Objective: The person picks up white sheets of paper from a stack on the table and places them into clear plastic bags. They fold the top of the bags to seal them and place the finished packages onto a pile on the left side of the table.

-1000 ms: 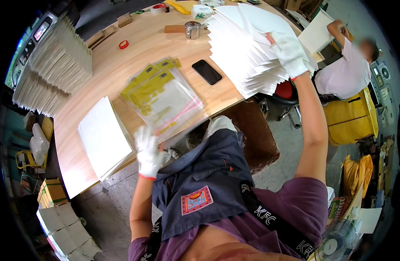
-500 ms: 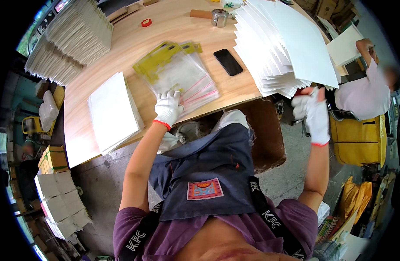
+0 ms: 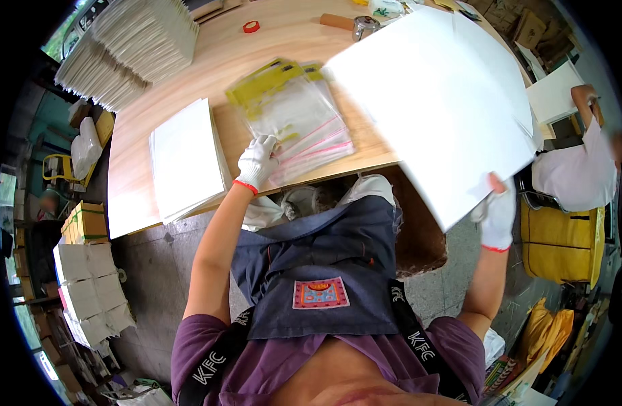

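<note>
Right hand (image 3: 495, 215): thumb atop white sheet (image 3: 412, 122), gripping its near right corner.
Left hand (image 3: 258, 162): fingers curled at clear bags (image 3: 314, 125); pinching or resting, cannot tell.
Progress: sheet apparently partly lifted; bags lie flat; fanned sheets (image 3: 498, 51) remain, far right.
Hidden: right fingertips, much of the fanned sheets.
</note>
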`<state>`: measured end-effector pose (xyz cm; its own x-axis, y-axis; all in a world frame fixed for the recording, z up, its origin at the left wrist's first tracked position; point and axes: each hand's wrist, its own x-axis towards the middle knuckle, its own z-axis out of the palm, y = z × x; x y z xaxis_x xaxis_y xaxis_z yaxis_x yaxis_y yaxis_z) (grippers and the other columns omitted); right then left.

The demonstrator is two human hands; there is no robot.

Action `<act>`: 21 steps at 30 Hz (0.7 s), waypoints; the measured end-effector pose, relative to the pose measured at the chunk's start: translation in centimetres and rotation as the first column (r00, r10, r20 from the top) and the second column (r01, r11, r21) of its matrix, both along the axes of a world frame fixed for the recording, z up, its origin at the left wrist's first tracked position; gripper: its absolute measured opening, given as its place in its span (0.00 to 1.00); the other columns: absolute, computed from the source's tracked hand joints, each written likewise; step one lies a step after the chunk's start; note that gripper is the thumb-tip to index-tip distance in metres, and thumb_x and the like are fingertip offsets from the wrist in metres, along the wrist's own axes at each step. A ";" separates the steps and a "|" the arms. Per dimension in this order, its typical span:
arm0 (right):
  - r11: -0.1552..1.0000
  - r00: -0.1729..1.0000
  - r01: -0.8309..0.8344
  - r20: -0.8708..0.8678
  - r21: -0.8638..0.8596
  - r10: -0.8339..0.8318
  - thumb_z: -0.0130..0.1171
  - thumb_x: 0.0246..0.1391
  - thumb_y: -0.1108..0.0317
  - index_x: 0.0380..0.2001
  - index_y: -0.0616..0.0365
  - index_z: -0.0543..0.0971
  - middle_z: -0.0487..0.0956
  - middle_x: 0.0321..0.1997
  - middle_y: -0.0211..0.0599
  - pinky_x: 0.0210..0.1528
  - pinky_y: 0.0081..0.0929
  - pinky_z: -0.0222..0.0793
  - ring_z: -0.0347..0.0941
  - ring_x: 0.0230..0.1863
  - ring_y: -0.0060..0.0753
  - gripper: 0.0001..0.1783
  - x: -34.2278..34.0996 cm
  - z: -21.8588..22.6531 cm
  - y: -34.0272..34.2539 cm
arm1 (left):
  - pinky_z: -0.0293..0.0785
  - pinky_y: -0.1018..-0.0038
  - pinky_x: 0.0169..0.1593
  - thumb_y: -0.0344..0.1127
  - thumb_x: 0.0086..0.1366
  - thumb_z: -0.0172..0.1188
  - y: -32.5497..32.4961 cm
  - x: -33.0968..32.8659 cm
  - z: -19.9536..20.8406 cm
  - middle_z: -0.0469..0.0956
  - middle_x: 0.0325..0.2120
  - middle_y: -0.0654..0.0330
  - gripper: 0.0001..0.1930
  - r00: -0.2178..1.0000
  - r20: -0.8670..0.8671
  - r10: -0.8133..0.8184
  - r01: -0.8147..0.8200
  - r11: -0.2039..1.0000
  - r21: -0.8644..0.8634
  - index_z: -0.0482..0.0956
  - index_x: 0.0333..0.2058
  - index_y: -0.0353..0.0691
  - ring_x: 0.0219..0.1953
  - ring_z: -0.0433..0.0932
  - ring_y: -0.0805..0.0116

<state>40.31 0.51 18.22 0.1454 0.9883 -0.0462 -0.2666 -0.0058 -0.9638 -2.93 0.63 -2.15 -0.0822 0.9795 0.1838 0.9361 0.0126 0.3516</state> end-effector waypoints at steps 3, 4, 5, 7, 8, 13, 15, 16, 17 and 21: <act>0.867 0.890 -0.455 -0.095 -0.202 0.445 0.52 0.52 0.70 0.53 0.68 0.66 0.77 0.44 0.43 0.44 0.25 0.76 0.77 0.42 0.30 0.24 1.1 -6.1 -0.7 | 0.73 0.61 0.42 0.32 0.53 0.58 -0.5 0.2 0.1 0.75 0.38 0.54 0.10 0.998 0.047 0.040 -0.042 0.998 0.042 0.75 0.36 0.45 0.42 0.74 0.51; 0.809 0.842 -0.539 -0.185 -0.233 0.507 0.53 0.52 0.70 0.52 0.68 0.67 0.77 0.45 0.44 0.42 0.25 0.77 0.77 0.42 0.30 0.24 0.3 -8.0 -0.8 | 0.72 0.61 0.43 0.32 0.54 0.58 -0.5 0.6 0.2 0.75 0.38 0.54 0.10 0.998 0.041 0.053 -0.055 0.997 0.052 0.75 0.36 0.45 0.42 0.74 0.51; 0.734 0.774 -0.629 -0.292 -0.257 0.562 0.53 0.51 0.70 0.52 0.69 0.67 0.77 0.45 0.45 0.41 0.25 0.77 0.77 0.41 0.30 0.25 0.6 -10.9 -0.4 | 0.72 0.61 0.43 0.32 0.54 0.58 -0.5 0.7 0.2 0.75 0.38 0.55 0.10 0.998 0.045 0.052 -0.054 0.997 0.045 0.75 0.37 0.45 0.42 0.74 0.51; 0.694 0.737 -0.661 -0.419 -0.285 0.530 0.54 0.51 0.69 0.52 0.69 0.67 0.78 0.43 0.43 0.37 0.22 0.76 0.78 0.38 0.29 0.25 -0.6 -13.1 -0.5 | 0.72 0.60 0.43 0.31 0.53 0.57 -0.6 0.3 -0.3 0.75 0.36 0.56 0.08 0.998 0.040 0.058 -0.061 0.995 0.079 0.76 0.34 0.45 0.43 0.74 0.52; 0.742 0.781 -0.596 -0.436 -0.307 0.447 0.54 0.51 0.69 0.52 0.68 0.67 0.78 0.41 0.41 0.33 0.20 0.76 0.78 0.36 0.28 0.25 -2.1 -13.3 -1.1 | 0.72 0.60 0.42 0.30 0.53 0.57 -0.6 0.2 -0.2 0.75 0.35 0.56 0.09 0.999 0.012 0.053 -0.054 0.992 0.117 0.76 0.34 0.44 0.41 0.74 0.52; 0.816 0.850 -0.454 -0.448 -0.358 0.276 0.55 0.51 0.67 0.46 0.59 0.70 0.77 0.28 0.34 0.08 0.17 0.57 0.66 0.11 0.20 0.18 -3.2 -18.6 -2.4 | 0.73 0.63 0.37 0.25 0.50 0.53 -0.7 0.2 1.3 0.74 0.32 0.57 0.11 0.990 0.132 0.054 -0.063 0.996 0.068 0.77 0.34 0.43 0.34 0.75 0.55; 0.808 0.801 -0.485 -0.541 -0.335 0.256 0.54 0.53 0.70 0.51 0.60 0.69 0.76 0.43 0.38 0.36 0.27 0.68 0.72 0.36 0.31 0.21 -2.6 -20.7 -2.7 | 0.72 0.65 0.35 0.22 0.49 0.51 -0.3 0.1 2.5 0.73 0.30 0.57 0.15 0.975 0.214 -0.060 0.051 0.998 0.048 0.77 0.36 0.44 0.31 0.75 0.55; 0.802 0.773 -0.501 -0.585 -0.324 0.246 0.54 0.54 0.71 0.54 0.61 0.68 0.75 0.50 0.40 0.49 0.32 0.74 0.74 0.49 0.36 0.23 -2.7 -21.0 -2.9 | 0.72 0.65 0.34 0.21 0.49 0.50 -0.2 0.0 3.1 0.73 0.29 0.56 0.16 0.960 0.255 -0.113 0.106 0.994 0.041 0.77 0.37 0.44 0.30 0.75 0.55; 0.809 0.777 -0.476 -0.596 -0.346 0.202 0.53 0.54 0.71 0.54 0.61 0.68 0.75 0.50 0.40 0.50 0.32 0.73 0.74 0.49 0.36 0.23 -2.9 -21.2 -3.1 | 0.72 0.65 0.34 0.20 0.49 0.49 -0.3 0.1 3.4 0.73 0.29 0.56 0.18 0.944 0.295 -0.146 0.129 0.989 0.074 0.77 0.38 0.44 0.30 0.75 0.55; 0.834 0.775 -0.454 -0.600 -0.312 0.197 0.52 0.56 0.71 0.53 0.60 0.68 0.75 0.51 0.39 0.51 0.31 0.73 0.74 0.50 0.34 0.20 -3.9 -21.1 -3.8 | 0.72 0.67 0.33 0.19 0.49 0.47 -0.6 1.0 4.1 0.72 0.29 0.56 0.20 0.954 0.237 -0.182 0.144 0.975 0.170 0.77 0.39 0.45 0.29 0.73 0.55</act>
<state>36.38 -3.33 -2.90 -0.3564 0.8295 -0.4300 -0.6274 -0.5535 -0.5478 -1.91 0.07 1.95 0.0144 0.9465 0.3225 0.8031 -0.2031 0.5602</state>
